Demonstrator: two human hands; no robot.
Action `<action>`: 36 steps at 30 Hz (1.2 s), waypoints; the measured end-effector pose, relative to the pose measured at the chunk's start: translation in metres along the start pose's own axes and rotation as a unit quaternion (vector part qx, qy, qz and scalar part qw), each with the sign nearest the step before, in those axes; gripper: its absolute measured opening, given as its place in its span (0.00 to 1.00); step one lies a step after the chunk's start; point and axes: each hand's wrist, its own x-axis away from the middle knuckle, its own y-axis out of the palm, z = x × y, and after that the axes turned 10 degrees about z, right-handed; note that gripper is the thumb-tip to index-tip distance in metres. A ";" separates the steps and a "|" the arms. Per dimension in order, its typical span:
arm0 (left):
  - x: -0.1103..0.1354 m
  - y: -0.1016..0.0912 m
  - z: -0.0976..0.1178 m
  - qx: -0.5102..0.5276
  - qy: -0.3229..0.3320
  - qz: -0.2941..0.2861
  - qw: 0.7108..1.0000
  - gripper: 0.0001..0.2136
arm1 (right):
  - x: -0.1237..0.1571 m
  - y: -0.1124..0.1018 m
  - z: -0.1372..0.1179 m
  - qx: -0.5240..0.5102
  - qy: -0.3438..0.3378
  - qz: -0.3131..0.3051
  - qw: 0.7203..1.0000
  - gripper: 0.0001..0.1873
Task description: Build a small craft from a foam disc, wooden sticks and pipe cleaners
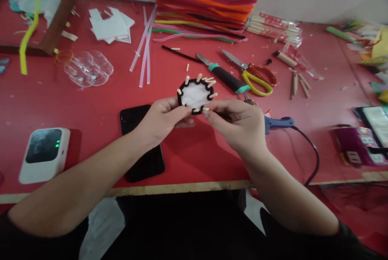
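Observation:
Between my hands is a small round basket-like piece (195,95) with a white base. Short wooden pegs stand up around its rim, and a fuzzy black pipe cleaner (179,99) winds around them. My left hand (165,120) is closed on the near left edge, its thumb on top. My right hand (238,124) pinches the black pipe cleaner against a peg at the near right edge. A dark length of it seems to run under the right fingers, mostly hidden. Below the left wrist lies a black phone (145,163), partly covered by the forearm.
Beyond the piece lie a utility knife (228,78) and scissors (257,82). A blue glue gun (279,122) with a cord is right of my right hand. Farther back are colourful pipe cleaners (203,9), paper scraps (110,25) and a clear plastic case (89,69). A white device (45,155) sits left.

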 end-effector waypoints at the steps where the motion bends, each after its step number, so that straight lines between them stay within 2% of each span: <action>1: -0.001 0.001 0.002 0.017 -0.030 -0.003 0.999 0.02 | 0.000 0.000 0.000 0.014 -0.017 -0.002 1.000 0.05; 4: -0.002 0.002 0.008 0.038 -0.096 0.005 0.995 0.04 | -0.001 -0.001 0.002 0.071 -0.105 -0.002 0.992 0.05; 8: -0.002 0.003 0.012 0.039 -0.134 0.008 0.990 0.07 | -0.004 -0.003 0.005 0.128 -0.209 0.006 0.970 0.04; 15: -0.001 0.001 0.007 0.044 -0.115 -0.002 0.992 0.07 | -0.004 -0.006 0.007 0.152 -0.258 0.018 0.954 0.03; 21: -0.001 0.001 0.005 0.051 -0.097 -0.004 0.994 0.07 | -0.007 -0.006 0.013 0.146 -0.336 0.006 0.931 0.05; 31: 0.000 -0.001 0.008 0.043 -0.114 -0.017 0.992 0.06 | -0.011 -0.008 0.018 0.140 -0.351 0.003 0.926 0.02; 36: -0.001 -0.001 0.003 0.026 -0.092 -0.014 0.995 0.04 | -0.010 -0.008 0.015 0.147 -0.311 -0.007 0.939 0.03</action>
